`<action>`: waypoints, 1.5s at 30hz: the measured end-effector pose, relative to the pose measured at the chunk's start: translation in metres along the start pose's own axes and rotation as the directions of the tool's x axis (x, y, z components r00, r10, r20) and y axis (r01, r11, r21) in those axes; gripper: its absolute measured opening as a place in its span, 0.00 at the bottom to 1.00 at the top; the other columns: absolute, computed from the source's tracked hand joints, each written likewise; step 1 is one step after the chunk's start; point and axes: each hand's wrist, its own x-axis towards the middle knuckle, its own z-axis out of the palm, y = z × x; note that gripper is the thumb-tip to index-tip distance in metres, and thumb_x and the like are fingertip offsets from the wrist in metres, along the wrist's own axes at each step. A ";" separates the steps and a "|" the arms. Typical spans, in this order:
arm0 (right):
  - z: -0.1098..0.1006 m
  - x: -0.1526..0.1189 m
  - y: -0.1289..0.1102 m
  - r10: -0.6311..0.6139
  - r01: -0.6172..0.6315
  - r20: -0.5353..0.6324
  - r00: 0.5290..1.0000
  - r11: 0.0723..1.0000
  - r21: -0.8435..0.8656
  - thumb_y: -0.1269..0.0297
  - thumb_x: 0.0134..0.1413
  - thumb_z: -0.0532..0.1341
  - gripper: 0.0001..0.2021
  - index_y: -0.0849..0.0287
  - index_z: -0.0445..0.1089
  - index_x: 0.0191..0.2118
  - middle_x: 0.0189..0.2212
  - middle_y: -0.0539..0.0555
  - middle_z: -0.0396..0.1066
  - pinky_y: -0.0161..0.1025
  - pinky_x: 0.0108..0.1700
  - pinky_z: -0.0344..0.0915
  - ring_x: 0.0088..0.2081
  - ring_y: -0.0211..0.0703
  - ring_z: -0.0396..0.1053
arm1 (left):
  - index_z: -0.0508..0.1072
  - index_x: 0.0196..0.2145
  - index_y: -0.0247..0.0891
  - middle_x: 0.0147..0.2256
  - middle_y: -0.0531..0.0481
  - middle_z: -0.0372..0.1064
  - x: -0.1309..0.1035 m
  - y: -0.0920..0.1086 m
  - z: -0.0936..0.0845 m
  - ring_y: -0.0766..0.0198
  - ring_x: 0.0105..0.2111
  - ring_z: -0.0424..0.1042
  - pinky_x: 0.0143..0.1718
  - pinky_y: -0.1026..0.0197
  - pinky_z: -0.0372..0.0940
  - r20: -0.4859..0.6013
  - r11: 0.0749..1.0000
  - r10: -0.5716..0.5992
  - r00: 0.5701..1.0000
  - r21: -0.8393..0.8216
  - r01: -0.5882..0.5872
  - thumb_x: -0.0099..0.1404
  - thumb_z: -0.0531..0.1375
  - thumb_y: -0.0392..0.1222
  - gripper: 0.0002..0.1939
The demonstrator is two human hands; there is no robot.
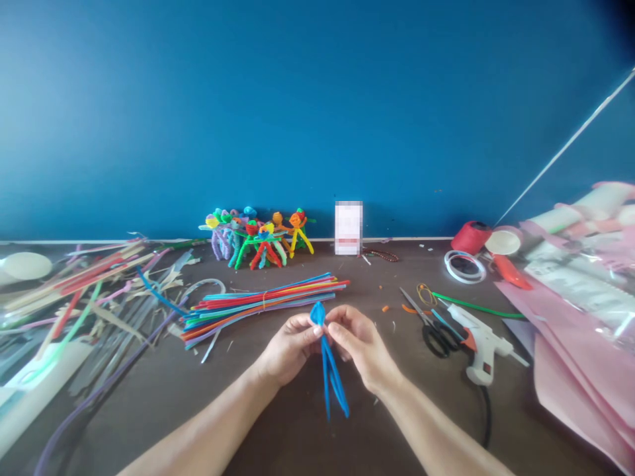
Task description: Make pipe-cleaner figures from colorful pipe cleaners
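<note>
Between my two hands is a bent blue pipe cleaner piece [326, 363], with a rounded folded head at the top and several straight ends hanging down. My left hand [292, 347] pinches it just below the head, thumb and forefinger closed. From the other side, my right hand [360, 345] closes its thumb and fingers at the same neck of the piece; the fingertips partly hide the contact. Just beyond my hands lies a bundle of coloured pipe cleaners [258, 303] tied with a band.
Finished pipe cleaner figures [265, 241] stand by the blue wall. To the right lie scissors [429, 327], a white glue gun [483, 347] with a black cord, a red spool [470, 237] and pink sheets [580, 370]. Loose strips and sticks [99, 284] clutter the left side.
</note>
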 end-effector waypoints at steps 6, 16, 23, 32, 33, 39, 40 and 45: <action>0.001 0.000 0.004 0.098 -0.089 0.095 0.991 0.992 -0.087 0.59 0.45 0.60 0.10 0.62 0.64 0.27 0.16 0.43 0.56 0.28 0.18 0.49 0.16 0.27 0.51 | 0.73 0.21 0.34 0.31 0.51 0.65 0.002 0.004 0.002 0.69 0.29 0.64 0.30 0.67 0.59 -0.044 0.989 0.145 0.988 0.025 -0.144 0.49 0.62 0.36 0.03; 0.000 0.000 0.005 0.112 -0.094 0.138 0.984 0.986 -0.135 0.61 0.47 0.58 0.11 0.64 0.67 0.23 0.17 0.49 0.68 0.27 0.15 0.48 0.13 0.26 0.52 | 0.73 0.22 0.34 0.22 0.52 0.64 0.002 0.000 0.000 0.69 0.18 0.63 0.17 0.66 0.58 0.060 1.000 0.029 0.998 0.007 -0.029 0.51 0.61 0.39 0.05; -0.002 0.001 0.007 0.127 -0.112 0.136 0.983 0.988 -0.109 0.59 0.45 0.59 0.11 0.64 0.69 0.23 0.17 0.49 0.69 0.27 0.14 0.48 0.12 0.26 0.53 | 0.74 0.23 0.34 0.19 0.52 0.64 0.002 0.005 -0.002 0.67 0.18 0.65 0.19 0.64 0.61 0.069 0.999 -0.014 0.998 0.051 0.010 0.48 0.63 0.40 0.05; 0.000 0.000 0.005 0.205 -0.189 0.204 0.957 0.977 -0.096 0.59 0.43 0.60 0.12 0.65 0.71 0.27 0.18 0.51 0.71 0.27 0.12 0.46 0.10 0.25 0.51 | 0.72 0.22 0.32 0.17 0.54 0.58 0.001 0.003 -0.002 0.71 0.15 0.60 0.13 0.66 0.60 0.078 0.997 -0.078 0.994 0.024 0.076 0.45 0.65 0.40 0.08; 0.000 0.000 0.005 0.209 -0.192 0.208 0.956 0.976 -0.099 0.59 0.43 0.60 0.12 0.65 0.71 0.28 0.17 0.51 0.71 0.27 0.12 0.46 0.10 0.25 0.51 | 0.72 0.22 0.33 0.18 0.54 0.58 0.001 0.003 -0.003 0.71 0.15 0.60 0.13 0.66 0.60 0.091 0.997 -0.078 0.993 0.027 0.076 0.46 0.64 0.41 0.08; -0.003 0.000 0.006 0.185 -0.141 0.224 0.957 0.970 -0.196 0.56 0.45 0.59 0.14 0.64 0.70 0.24 0.17 0.49 0.68 0.28 0.14 0.46 0.12 0.27 0.52 | 0.72 0.23 0.33 0.19 0.53 0.60 0.000 0.004 -0.003 0.69 0.17 0.62 0.16 0.66 0.58 0.102 0.998 -0.065 0.993 0.019 0.063 0.48 0.63 0.40 0.07; -0.004 0.001 0.006 0.165 -0.111 0.221 0.961 0.965 -0.237 0.56 0.45 0.59 0.14 0.64 0.69 0.23 0.15 0.48 0.66 0.28 0.14 0.47 0.12 0.27 0.52 | 0.71 0.23 0.33 0.20 0.53 0.61 0.001 0.005 -0.003 0.69 0.18 0.62 0.18 0.66 0.58 0.085 0.998 -0.060 0.995 0.011 0.059 0.47 0.63 0.40 0.07; -0.008 0.001 0.003 -0.168 0.131 -0.047 0.985 0.888 -0.442 0.59 0.46 0.58 0.10 0.61 0.68 0.27 0.18 0.48 0.63 0.30 0.21 0.55 0.19 0.32 0.59 | 0.72 0.21 0.33 0.24 0.52 0.65 0.002 0.005 -0.006 0.74 0.20 0.60 0.21 0.71 0.54 -0.083 0.996 -0.087 0.993 -0.035 0.084 0.45 0.65 0.38 0.06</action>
